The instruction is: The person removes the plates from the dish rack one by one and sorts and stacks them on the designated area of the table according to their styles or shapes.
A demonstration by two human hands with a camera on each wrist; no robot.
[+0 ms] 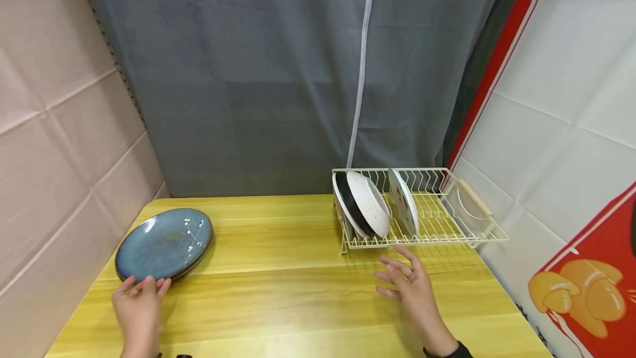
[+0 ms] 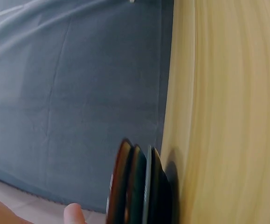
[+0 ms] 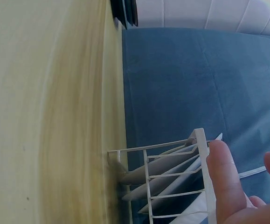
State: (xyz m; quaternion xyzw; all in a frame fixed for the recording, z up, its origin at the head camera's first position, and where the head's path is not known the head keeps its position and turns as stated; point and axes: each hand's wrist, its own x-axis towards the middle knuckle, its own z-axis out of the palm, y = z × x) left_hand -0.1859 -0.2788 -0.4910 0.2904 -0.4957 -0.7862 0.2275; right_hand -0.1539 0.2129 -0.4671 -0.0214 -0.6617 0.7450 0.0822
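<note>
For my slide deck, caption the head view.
Left hand at the near rim of stacked plates, right hand before a wire rack of dishes.

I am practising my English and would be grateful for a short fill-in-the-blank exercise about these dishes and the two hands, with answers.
1. Near the left hand, the blue top plate has a flower pattern painted in ____.
2. The right hand, near the wire dish rack, is holding ____.
3. The white bowl in the rack has a broad ____ band.
4. In the head view, the white plate stands to the ____ of the bowl.

Missing words: white; nothing; black; right.
</note>
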